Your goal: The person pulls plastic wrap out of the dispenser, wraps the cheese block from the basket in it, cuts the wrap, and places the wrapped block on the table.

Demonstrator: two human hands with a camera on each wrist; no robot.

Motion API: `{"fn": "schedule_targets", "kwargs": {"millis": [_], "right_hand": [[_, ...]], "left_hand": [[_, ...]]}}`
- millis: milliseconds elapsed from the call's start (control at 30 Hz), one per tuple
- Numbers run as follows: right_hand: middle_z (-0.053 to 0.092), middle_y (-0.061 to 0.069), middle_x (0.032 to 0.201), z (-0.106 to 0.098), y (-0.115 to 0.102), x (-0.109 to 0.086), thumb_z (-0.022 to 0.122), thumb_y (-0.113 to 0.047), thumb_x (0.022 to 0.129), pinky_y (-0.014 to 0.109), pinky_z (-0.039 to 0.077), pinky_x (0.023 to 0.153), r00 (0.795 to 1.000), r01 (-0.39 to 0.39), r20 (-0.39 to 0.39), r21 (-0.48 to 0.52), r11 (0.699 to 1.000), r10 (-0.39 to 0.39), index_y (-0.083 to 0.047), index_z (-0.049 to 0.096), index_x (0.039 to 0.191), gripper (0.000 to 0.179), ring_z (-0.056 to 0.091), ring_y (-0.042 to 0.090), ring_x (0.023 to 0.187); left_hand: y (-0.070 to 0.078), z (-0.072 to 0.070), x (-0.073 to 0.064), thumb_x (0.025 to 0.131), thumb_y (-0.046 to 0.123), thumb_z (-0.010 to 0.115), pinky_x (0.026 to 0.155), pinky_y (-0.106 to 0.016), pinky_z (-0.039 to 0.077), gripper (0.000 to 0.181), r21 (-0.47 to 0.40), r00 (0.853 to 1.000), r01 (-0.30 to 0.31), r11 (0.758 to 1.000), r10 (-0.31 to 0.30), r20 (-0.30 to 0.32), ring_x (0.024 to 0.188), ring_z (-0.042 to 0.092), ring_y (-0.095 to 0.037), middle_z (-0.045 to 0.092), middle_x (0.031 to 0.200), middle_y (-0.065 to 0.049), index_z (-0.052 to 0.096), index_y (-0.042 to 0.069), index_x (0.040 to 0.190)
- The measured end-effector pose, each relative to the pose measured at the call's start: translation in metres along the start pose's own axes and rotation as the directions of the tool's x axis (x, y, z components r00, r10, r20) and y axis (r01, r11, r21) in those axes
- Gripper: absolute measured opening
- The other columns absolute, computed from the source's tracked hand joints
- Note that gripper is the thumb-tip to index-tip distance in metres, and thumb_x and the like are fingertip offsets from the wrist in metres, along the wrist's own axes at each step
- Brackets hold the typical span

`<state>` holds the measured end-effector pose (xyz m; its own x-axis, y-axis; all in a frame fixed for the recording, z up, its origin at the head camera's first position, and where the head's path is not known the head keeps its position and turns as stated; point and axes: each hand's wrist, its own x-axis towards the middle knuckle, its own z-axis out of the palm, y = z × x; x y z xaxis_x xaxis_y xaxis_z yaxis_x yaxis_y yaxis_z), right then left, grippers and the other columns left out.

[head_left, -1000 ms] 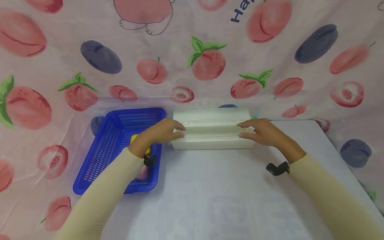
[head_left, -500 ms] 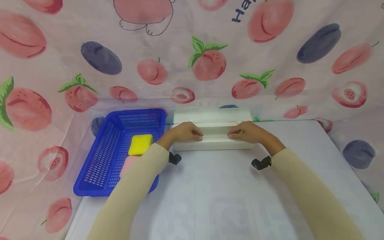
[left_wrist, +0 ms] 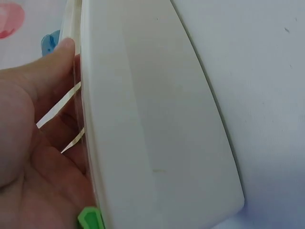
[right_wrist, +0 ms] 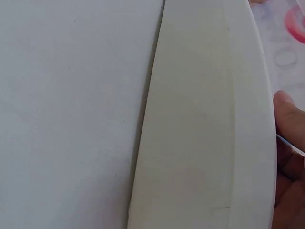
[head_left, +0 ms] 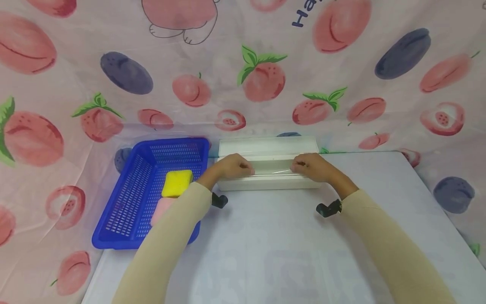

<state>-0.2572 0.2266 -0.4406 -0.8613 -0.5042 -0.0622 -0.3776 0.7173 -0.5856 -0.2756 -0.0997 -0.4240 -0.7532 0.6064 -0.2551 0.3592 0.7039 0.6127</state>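
A long white cling film dispenser [head_left: 269, 183] lies at the back of the table, its lid [head_left: 268, 145] raised behind it. Over its opening, a shiny edge of clear cling film [head_left: 282, 172] runs toward my right hand [head_left: 312, 165], which pinches it. My left hand [head_left: 235, 166] pinches at the same front edge, thumb and fingers together. In the left wrist view, that hand's thumb and fingers lie behind the dispenser's white front [left_wrist: 143, 119], near a small green piece [left_wrist: 90, 218]. The dispenser [right_wrist: 195, 114] partly hides the right fingers in the right wrist view.
On the left stands a blue basket [head_left: 98, 236] holding a yellow sponge [head_left: 177, 183] and a pink item [head_left: 159, 210], partly covered by the left sleeve. A fruit-print curtain [head_left: 228, 59] hangs right behind the dispenser. White cloth [head_left: 281, 240] covers the table.
Both hands have come inward from the dispenser's ends to its middle and closed their fingers at the front edge. Lately the right hand has shifted slightly right, and a film edge shows.
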Motion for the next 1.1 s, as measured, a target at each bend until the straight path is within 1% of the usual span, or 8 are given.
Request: {"fn": "schedule_targets", "kwargs": {"millis": [233, 333, 433, 533, 667, 800, 967, 1100], "right_hand": [[0.060, 0.003, 0.084, 0.005, 0.000, -0.002, 0.061, -0.018, 0.104, 0.035, 0.044, 0.073, 0.997, 0.008, -0.077, 0.015, 1.000, -0.007, -0.010, 0.067, 0.094, 0.014, 0.051, 0.019, 0.079], [0.058, 0.004, 0.082, 0.008, 0.001, -0.002, 0.059, -0.021, 0.105, 0.035, 0.042, 0.071, 0.995, 0.010, -0.098, 0.017, 1.000, -0.008, -0.009, 0.065, 0.093, 0.018, 0.050, 0.019, 0.077], [0.058, 0.004, 0.083, 0.010, 0.003, 0.000, 0.057, -0.022, 0.106, 0.035, 0.042, 0.072, 0.994, 0.001, -0.112, 0.010, 1.000, 0.000, -0.009, 0.064, 0.093, 0.019, 0.051, 0.020, 0.079], [0.059, 0.005, 0.085, 0.012, 0.002, 0.001, 0.055, -0.021, 0.106, 0.037, 0.044, 0.076, 0.992, -0.005, -0.124, -0.001, 1.000, 0.004, -0.010, 0.063, 0.095, 0.018, 0.052, 0.021, 0.082], [0.059, 0.005, 0.085, 0.015, 0.000, 0.003, 0.054, -0.022, 0.107, 0.038, 0.045, 0.077, 0.990, -0.015, -0.144, -0.033, 0.999, 0.011, -0.010, 0.061, 0.097, 0.017, 0.053, 0.022, 0.083], [0.062, 0.002, 0.086, 0.018, -0.001, 0.002, 0.059, -0.029, 0.105, 0.035, 0.047, 0.075, 0.988, -0.043, -0.153, -0.059, 0.997, 0.033, -0.013, 0.060, 0.097, 0.018, 0.054, 0.021, 0.081], [0.069, 0.002, 0.089, 0.018, -0.001, 0.001, 0.068, -0.029, 0.100, 0.035, 0.049, 0.074, 0.985, -0.055, -0.165, -0.045, 0.998, 0.047, -0.014, 0.061, 0.100, 0.016, 0.058, 0.019, 0.081], [0.074, 0.005, 0.099, 0.012, 0.003, -0.001, 0.069, -0.021, 0.099, 0.041, 0.056, 0.082, 0.990, -0.046, -0.133, -0.042, 0.998, 0.040, -0.014, 0.063, 0.105, 0.011, 0.068, 0.022, 0.093]], "left_hand": [[-0.001, -0.001, -0.004, 0.096, 0.040, 0.071, 0.090, -0.033, 0.054, 0.019, 0.005, 1.000, 0.027, 1.000, -0.027, 0.015, 0.095, 0.063, -0.015, 0.075, 0.098, 0.007, 0.080, 0.025, 0.104], [-0.002, -0.001, -0.004, 0.096, 0.040, 0.071, 0.089, -0.032, 0.054, 0.020, 0.016, 0.999, 0.039, 0.999, -0.040, 0.001, 0.094, 0.063, -0.014, 0.074, 0.097, 0.008, 0.080, 0.025, 0.105], [-0.003, 0.000, -0.004, 0.098, 0.037, 0.069, 0.082, -0.029, 0.051, 0.021, 0.020, 0.999, 0.037, 0.999, -0.037, -0.030, 0.086, 0.059, -0.014, 0.071, 0.087, 0.007, 0.080, 0.022, 0.106], [-0.004, 0.001, -0.005, 0.100, 0.031, 0.066, 0.072, -0.028, 0.046, 0.020, 0.025, 0.998, 0.003, 1.000, -0.002, -0.068, 0.076, 0.052, -0.014, 0.063, 0.076, 0.004, 0.080, 0.017, 0.102], [-0.005, 0.004, -0.005, 0.102, 0.023, 0.062, 0.069, -0.026, 0.043, 0.019, 0.060, 0.989, -0.046, 0.997, 0.054, -0.139, 0.069, 0.049, -0.011, 0.058, 0.072, 0.004, 0.074, 0.012, 0.093], [-0.001, 0.005, -0.005, 0.103, 0.018, 0.060, 0.070, -0.027, 0.045, 0.019, 0.075, 0.983, -0.036, 0.997, 0.049, -0.179, 0.069, 0.050, -0.011, 0.062, 0.076, 0.001, 0.070, 0.010, 0.089], [0.001, 0.004, -0.009, 0.103, 0.014, 0.060, 0.079, -0.029, 0.052, 0.014, 0.036, 0.988, 0.007, 0.999, -0.002, -0.157, 0.080, 0.059, -0.014, 0.069, 0.086, -0.003, 0.071, 0.007, 0.096], [-0.002, 0.003, -0.009, 0.101, 0.012, 0.064, 0.085, -0.032, 0.055, 0.010, 0.011, 0.989, 0.017, 1.000, -0.015, -0.150, 0.089, 0.064, -0.016, 0.073, 0.093, -0.004, 0.073, 0.008, 0.101]]}}
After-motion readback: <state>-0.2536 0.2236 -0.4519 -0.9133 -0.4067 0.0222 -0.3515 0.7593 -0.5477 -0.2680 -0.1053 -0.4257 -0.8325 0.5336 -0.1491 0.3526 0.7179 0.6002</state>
